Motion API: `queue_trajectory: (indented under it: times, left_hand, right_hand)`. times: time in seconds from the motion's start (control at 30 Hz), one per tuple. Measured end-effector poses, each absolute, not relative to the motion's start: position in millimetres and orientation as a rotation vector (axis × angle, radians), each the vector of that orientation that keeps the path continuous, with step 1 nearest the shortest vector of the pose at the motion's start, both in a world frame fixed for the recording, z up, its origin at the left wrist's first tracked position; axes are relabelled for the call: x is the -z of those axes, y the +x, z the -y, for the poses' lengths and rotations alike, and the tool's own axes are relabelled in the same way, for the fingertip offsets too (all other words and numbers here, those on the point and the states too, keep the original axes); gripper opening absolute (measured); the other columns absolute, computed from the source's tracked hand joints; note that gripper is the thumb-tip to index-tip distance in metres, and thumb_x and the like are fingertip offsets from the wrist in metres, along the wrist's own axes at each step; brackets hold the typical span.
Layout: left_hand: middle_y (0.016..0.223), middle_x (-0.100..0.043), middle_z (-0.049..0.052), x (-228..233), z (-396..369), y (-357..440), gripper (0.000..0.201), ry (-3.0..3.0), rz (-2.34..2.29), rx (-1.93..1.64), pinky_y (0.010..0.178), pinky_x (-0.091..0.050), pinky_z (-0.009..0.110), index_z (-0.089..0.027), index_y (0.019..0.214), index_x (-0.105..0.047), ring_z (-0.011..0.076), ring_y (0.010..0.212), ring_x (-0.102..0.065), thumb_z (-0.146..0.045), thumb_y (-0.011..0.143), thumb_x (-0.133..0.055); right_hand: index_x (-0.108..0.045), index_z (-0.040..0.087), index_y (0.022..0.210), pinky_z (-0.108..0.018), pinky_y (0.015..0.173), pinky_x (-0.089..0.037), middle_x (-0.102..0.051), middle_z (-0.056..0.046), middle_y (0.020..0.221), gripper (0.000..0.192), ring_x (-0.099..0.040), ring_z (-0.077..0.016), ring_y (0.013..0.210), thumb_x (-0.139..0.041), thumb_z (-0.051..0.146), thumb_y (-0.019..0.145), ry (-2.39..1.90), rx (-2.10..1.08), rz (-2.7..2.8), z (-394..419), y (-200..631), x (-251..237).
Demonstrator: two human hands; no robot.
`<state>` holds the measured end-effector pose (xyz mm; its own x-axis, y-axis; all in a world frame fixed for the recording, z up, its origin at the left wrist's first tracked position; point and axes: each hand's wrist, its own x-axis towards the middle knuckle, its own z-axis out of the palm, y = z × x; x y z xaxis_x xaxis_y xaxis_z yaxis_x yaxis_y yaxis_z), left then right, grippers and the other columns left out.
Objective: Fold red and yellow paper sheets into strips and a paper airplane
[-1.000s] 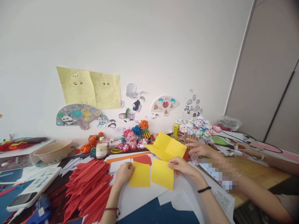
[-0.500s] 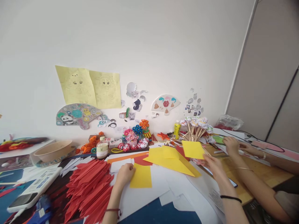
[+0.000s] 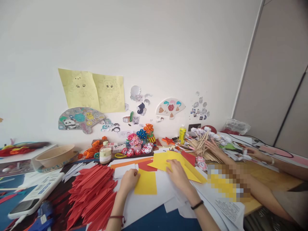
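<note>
The desk (image 3: 163, 221) stretches before me, its blue part showing nearest, with a broad white sheet (image 3: 138, 211) on it. Left of that lies a heap of folded red paper strips (image 3: 91, 195). Ahead and to the right are larger yellow sheets (image 3: 192, 170), their long axis slanting from far left to near right. Right of my right forearm is a printed page (image 3: 226, 205); its lines are too small to read. On the wall hangs a pale fan (image 3: 171, 108) bearing a red double-happiness character.

My right hand (image 3: 178, 175) is half open, fingers bent down onto the yellow sheets; I can't tell whether they pinch any. My left hand (image 3: 130, 180) is curled, thumb and fingers gripping the left edge of the yellow square (image 3: 146, 183), which lies over the white sheet, one side facing me, no long axis standing out. The bottle (image 3: 105, 153) carries a pale label with a dark character.
</note>
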<state>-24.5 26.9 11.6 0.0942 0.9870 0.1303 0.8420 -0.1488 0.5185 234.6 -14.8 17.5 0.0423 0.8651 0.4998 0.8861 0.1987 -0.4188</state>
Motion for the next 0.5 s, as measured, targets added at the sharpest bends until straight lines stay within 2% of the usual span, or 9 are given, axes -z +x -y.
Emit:
queue_trajectory:
  times: [0.17,0.27,0.4,0.5]
  left_hand:
    - [0.066,-0.063,0.003,-15,-29,-27,0.018,2.053,-1.806,-0.712,0.058,-0.030,0.024,-0.018,0.063,-0.060,0.0159,0.065,-0.056,-0.020,0.080,-0.053]
    - [0.068,-0.066,0.003,-18,-31,-28,0.018,2.044,-1.807,-0.755,0.060,-0.031,0.023,-0.018,0.068,-0.063,0.0158,0.066,-0.058,-0.022,0.082,-0.052]
    - [0.078,-0.070,0.005,-21,-31,-28,0.020,2.018,-1.834,-0.814,0.062,-0.034,0.022,-0.019,0.076,-0.065,0.0167,0.073,-0.062,-0.026,0.086,-0.049]
    - [0.085,-0.072,0.005,-21,-31,-29,0.022,1.985,-1.893,-0.825,0.064,-0.036,0.023,-0.020,0.083,-0.065,0.0182,0.078,-0.064,-0.029,0.088,-0.045]
  right_hand:
    - [-0.064,0.017,0.112,-0.039,0.094,-0.041,-0.065,-0.013,0.108,0.031,-0.056,-0.0288,0.106,-0.056,0.026,0.083,-1.390,-0.344,1.785,-21,161,-3]
    - [-0.067,0.017,0.104,-0.035,0.086,-0.045,-0.070,-0.010,0.100,0.026,-0.062,-0.0251,0.095,-0.052,0.023,0.084,-1.345,-0.419,1.747,-34,141,8]
    - [-0.070,0.017,0.094,-0.033,0.082,-0.046,-0.071,-0.010,0.097,0.020,-0.063,-0.0241,0.091,-0.055,0.023,0.081,-1.281,-0.500,1.707,-36,138,17]
    - [-0.069,0.016,0.089,-0.027,0.069,-0.047,-0.072,-0.007,0.086,0.017,-0.064,-0.0203,0.078,-0.056,0.022,0.080,-1.233,-0.590,1.703,-29,140,17]
